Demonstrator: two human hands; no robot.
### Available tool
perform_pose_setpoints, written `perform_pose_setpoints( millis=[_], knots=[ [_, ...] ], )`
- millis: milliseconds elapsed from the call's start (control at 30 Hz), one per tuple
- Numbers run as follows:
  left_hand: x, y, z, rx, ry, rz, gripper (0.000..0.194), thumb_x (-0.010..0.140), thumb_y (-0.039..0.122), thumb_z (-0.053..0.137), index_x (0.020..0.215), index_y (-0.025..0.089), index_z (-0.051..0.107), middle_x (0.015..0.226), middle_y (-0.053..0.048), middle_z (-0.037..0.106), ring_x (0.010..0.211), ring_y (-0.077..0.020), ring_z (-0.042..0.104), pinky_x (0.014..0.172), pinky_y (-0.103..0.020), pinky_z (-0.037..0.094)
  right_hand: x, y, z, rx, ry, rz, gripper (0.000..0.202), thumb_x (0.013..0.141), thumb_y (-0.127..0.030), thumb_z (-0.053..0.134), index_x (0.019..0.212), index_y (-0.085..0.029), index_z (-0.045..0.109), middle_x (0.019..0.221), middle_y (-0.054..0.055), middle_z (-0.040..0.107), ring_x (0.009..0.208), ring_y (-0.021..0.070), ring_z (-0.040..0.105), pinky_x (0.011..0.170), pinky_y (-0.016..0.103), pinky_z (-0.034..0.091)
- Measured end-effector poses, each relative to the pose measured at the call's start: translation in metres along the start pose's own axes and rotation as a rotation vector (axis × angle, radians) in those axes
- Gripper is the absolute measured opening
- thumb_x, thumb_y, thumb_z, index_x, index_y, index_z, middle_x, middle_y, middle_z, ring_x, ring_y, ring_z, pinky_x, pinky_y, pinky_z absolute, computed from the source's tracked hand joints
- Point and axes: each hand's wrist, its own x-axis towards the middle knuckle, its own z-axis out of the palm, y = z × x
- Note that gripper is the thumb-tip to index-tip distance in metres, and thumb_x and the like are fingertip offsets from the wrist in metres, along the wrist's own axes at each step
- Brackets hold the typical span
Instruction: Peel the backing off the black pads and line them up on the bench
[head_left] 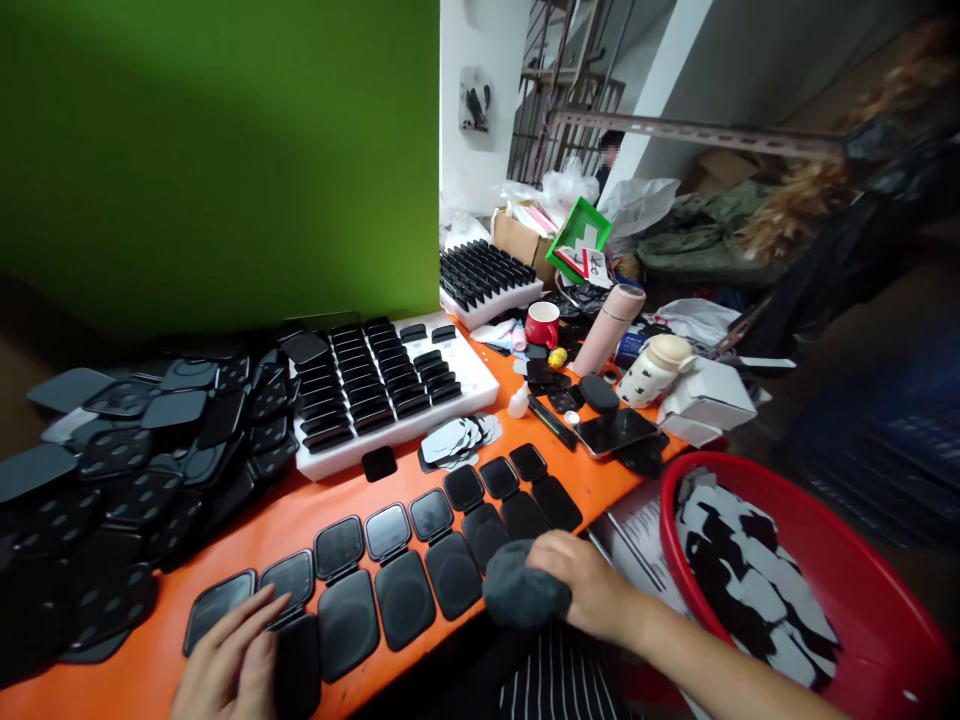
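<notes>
A row of several opened black compact cases (406, 598) lies along the front of the orange table, their small lids (387, 530) folded back, some reflecting light. My left hand (231, 655) is at the row's left end, fingers stretched out and apart over the nearest compact cases; its fingertips seem to touch one. A bunched dark grey cloth (527, 584) is gripped in my right hand (574, 580) at the front edge, just below the row's right part. Behind the row is a loose pile of pale, thin rounded pieces (459, 438).
A big heap of black cases (142, 450) covers the left side. White foam trays (397, 430) hold upright black pieces. At right are a pink bottle (609, 328), red mug (541, 324), phone (616, 430) and red basin (862, 560) of pale and dark pieces. A green panel (225, 160) stands behind.
</notes>
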Motion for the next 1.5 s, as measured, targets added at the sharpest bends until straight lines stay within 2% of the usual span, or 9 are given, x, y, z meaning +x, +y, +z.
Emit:
perform_pose_setpoints(
  millis=[100,267,433,633,800,967,1133,1333,1500],
  knots=[
    [0.0,0.019,0.013,-0.03,-0.061,0.087,0.026,0.083,0.035,0.039,0.098,0.024,0.058,0.11,-0.005,0.056,0.103,-0.0255,0.053,0.087,-0.041,0.042,0.003,0.017,-0.018,-0.077,0.154,0.106,0.039,0.074,-0.017,0.052,0.113,-0.022,0.051,0.118,0.01,0.052,0.111,0.0235,0.047,0.092,0.041,0.038],
    [-0.005,0.019,0.031,-0.027,-0.138,0.148,0.025,0.083,0.033,0.041,0.101,0.028,0.058,0.112,-0.004,0.056,0.101,-0.0243,0.054,0.084,-0.039,0.045,0.013,0.039,-0.018,-0.136,-0.045,0.2,0.064,0.062,-0.042,0.069,0.118,-0.02,0.047,0.136,0.011,0.038,0.125,0.0302,0.031,0.103,0.05,0.021],
    [-0.007,0.01,0.036,-0.024,-0.161,0.195,0.025,0.083,0.033,0.044,0.103,0.028,0.057,0.111,-0.003,0.057,0.101,-0.0231,0.055,0.084,-0.037,0.045,0.004,0.008,-0.007,-0.053,-0.016,0.17,0.025,0.07,-0.016,0.054,0.095,-0.02,0.058,0.103,0.007,0.06,0.099,0.022,0.053,0.088,0.038,0.04],
    [-0.008,0.009,0.034,-0.027,-0.156,0.169,0.025,0.083,0.034,0.044,0.103,0.028,0.057,0.109,-0.003,0.059,0.101,-0.0233,0.055,0.084,-0.037,0.046,0.004,-0.035,-0.031,0.378,-0.201,0.238,0.041,0.059,-0.033,0.071,0.096,-0.021,0.057,0.086,0.0,0.062,0.075,0.0175,0.059,0.067,0.026,0.046],
    [-0.008,0.007,0.036,-0.036,-0.124,0.139,0.027,0.081,0.035,0.046,0.104,0.027,0.057,0.108,-0.003,0.061,0.1,-0.0238,0.057,0.083,-0.036,0.048,0.019,-0.022,-0.078,0.539,0.063,0.281,0.06,0.067,-0.039,0.067,0.119,-0.021,0.043,0.115,0.008,0.055,0.101,0.024,0.055,0.084,0.033,0.044],
    [-0.007,0.004,0.039,-0.035,-0.107,0.133,0.027,0.08,0.036,0.048,0.104,0.027,0.058,0.108,-0.003,0.062,0.099,-0.0232,0.058,0.082,-0.035,0.05,0.078,0.015,-0.147,0.174,0.489,0.215,0.057,0.072,-0.046,0.062,0.12,-0.022,0.042,0.12,0.009,0.051,0.109,0.0268,0.049,0.093,0.04,0.038],
    [-0.009,0.007,0.039,-0.024,-0.101,0.118,0.029,0.079,0.037,0.05,0.105,0.027,0.058,0.109,-0.003,0.062,0.101,-0.0234,0.058,0.083,-0.035,0.05,0.177,0.045,-0.195,-0.07,0.452,0.243,0.057,0.077,-0.045,0.054,0.125,-0.02,0.037,0.12,0.008,0.051,0.108,0.024,0.05,0.092,0.038,0.04],
    [-0.008,0.011,0.035,0.021,-0.113,0.12,0.028,0.081,0.036,0.049,0.106,0.026,0.057,0.11,-0.004,0.061,0.101,-0.0227,0.057,0.083,-0.035,0.05,0.183,0.042,-0.16,-0.138,0.319,0.26,0.051,0.081,-0.042,0.048,0.126,-0.02,0.042,0.125,0.01,0.049,0.114,0.0288,0.045,0.096,0.044,0.033],
    [0.0,0.036,0.036,0.084,-0.202,0.205,0.027,0.079,0.037,0.052,0.104,0.028,0.059,0.111,-0.004,0.06,0.101,-0.024,0.057,0.083,-0.038,0.05,0.114,0.05,-0.101,-0.22,-0.256,0.227,0.05,0.074,-0.043,0.058,0.121,-0.026,0.05,0.128,0.005,0.048,0.113,0.0254,0.046,0.096,0.036,0.035]
  ],
)
